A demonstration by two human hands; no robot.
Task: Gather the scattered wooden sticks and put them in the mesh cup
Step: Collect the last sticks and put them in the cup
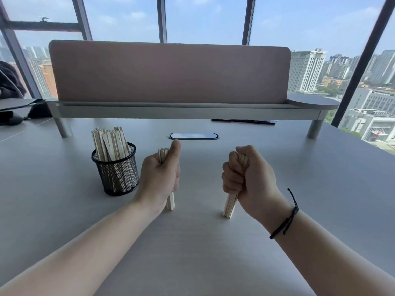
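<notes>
Each fist's grip, left hand [159, 175] and right hand [245, 178], clenches flat wooden sticks [230, 205], seemingly upright

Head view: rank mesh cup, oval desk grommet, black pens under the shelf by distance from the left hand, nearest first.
From the left hand, which grips a bundle of sticks:
1. mesh cup, just to its left, already holding many sticks.
2. oval desk grommet, ahead and slightly right, on the table.
3. black pens, far back right, under the shelf.
</notes>
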